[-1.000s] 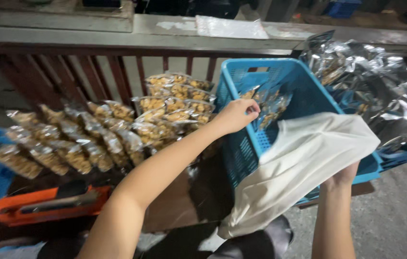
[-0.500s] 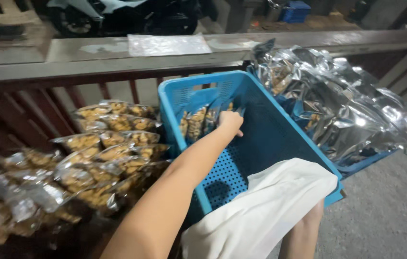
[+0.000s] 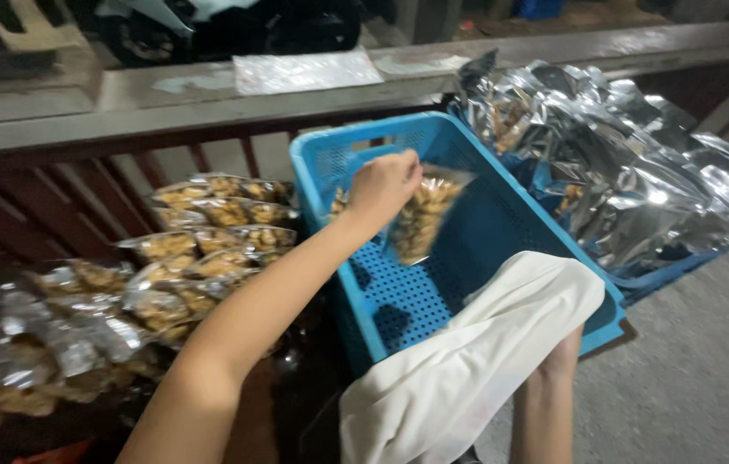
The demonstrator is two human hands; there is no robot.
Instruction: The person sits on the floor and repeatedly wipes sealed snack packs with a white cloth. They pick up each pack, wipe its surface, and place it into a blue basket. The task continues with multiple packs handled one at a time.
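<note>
Far left, at 9 o'clock of the frame: a heap of clear snack packets [image 3: 115, 301] with brownish pieces inside, stacked in rows beside the dark red railing [image 3: 55, 215]. The near ones are blurred.

Left hand [image 3: 384, 187] reaches in from 7 o'clock, forearm stretched over the packets, fingers closed together on the top edge of one clear snack bag [image 3: 423, 216]. The bag hangs from the hand toward 5 o'clock of it, touching the fingers, lifted above the perforated floor of the blue plastic basket [image 3: 433, 292]. More packets sit in the basket's far corner, at 10 o'clock of the hand, partly hidden by it.

White cloth bag [image 3: 476, 361] drapes over the basket's near rim, at 5 o'clock of the held snack bag, apart from it. Right hand [image 3: 564, 351] is at the cloth bag's right side, at 5 o'clock of the frame; its fingers are tucked under the cloth (mostly covered, so I cannot tell whether they are closed on it or just against it).

Right of the basket, at 2 o'clock: a pile of shiny silver foil bags [image 3: 640, 180] in a second blue tray [image 3: 665, 271]. Above everything runs a grey ledge [image 3: 124, 112] with a flat clear plastic sheet [image 3: 304, 70] on it.
</note>
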